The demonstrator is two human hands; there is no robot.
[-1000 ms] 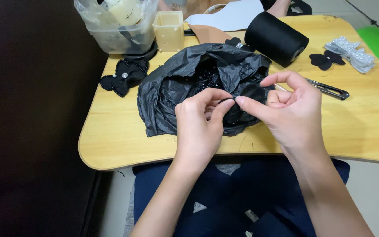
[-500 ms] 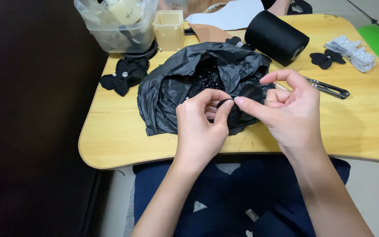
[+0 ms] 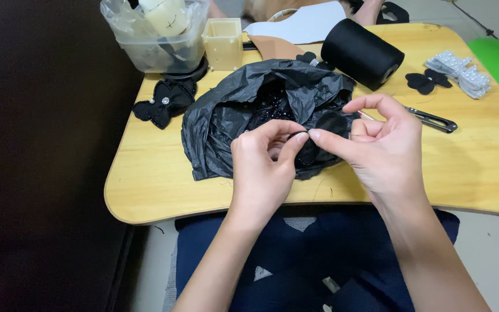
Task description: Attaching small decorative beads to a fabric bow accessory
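My left hand [image 3: 261,167] and right hand [image 3: 379,153] meet over the near edge of the tabletop [image 3: 163,185]. Both sets of fingers are pinched on a small black fabric piece [image 3: 331,122], thumb and forefinger tips almost touching each other. Right hand looks to hold a thin needle too, but it's too small to be sure.

The piece sits just above a crumpled black plastic bag [image 3: 232,115] with small black beads [image 3: 270,110] in its open fold, mid-tabletop.

Right of my right hand: small metal snips [image 3: 434,120] lying flat. Towards the left edge: a black fabric flower [image 3: 166,101] with pearl centres.

Far side: big black thread spool [image 3: 362,53] on its side, cream square container [image 3: 223,41], clear plastic tub [image 3: 157,40] at the far-left corner. Far right: another black flower [image 3: 425,81] touching a strip of pearl trim [image 3: 460,70].
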